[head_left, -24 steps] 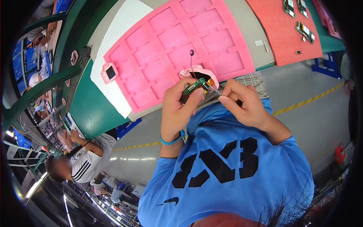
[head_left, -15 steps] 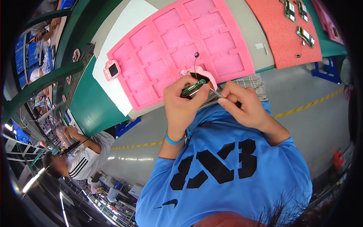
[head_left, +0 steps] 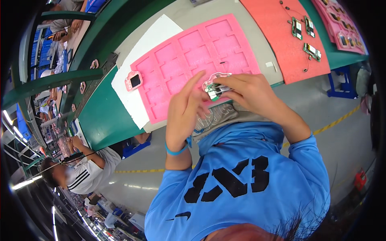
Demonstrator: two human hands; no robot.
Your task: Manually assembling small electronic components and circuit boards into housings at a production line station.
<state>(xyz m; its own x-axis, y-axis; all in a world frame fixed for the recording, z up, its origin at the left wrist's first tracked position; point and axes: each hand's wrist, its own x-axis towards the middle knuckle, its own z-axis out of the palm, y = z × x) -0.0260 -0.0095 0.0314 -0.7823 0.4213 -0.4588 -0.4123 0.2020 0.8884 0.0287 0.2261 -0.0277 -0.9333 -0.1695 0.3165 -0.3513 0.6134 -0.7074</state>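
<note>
Pinching a small white-rimmed device (head_left: 216,86) with a green circuit board showing inside, right hand (head_left: 250,91) with fingers closed around its right side, above the near edge of a pink foam tray (head_left: 193,60). Left hand (head_left: 185,110) just beside, fingers extended and loose, fingertips at the device's left edge, gripping nothing visibly. Blue wristband (head_left: 177,150) on the left wrist. Beneath the tray, a white sheet (head_left: 146,44) on a green worktable (head_left: 100,116). On the sheet's left side, a single pink-framed device (head_left: 134,80). Farther right, an orange-red foam mat (head_left: 281,36) bearing several small circuit boards (head_left: 297,28). Lower left, another person (head_left: 86,170) in a white shirt.
</note>
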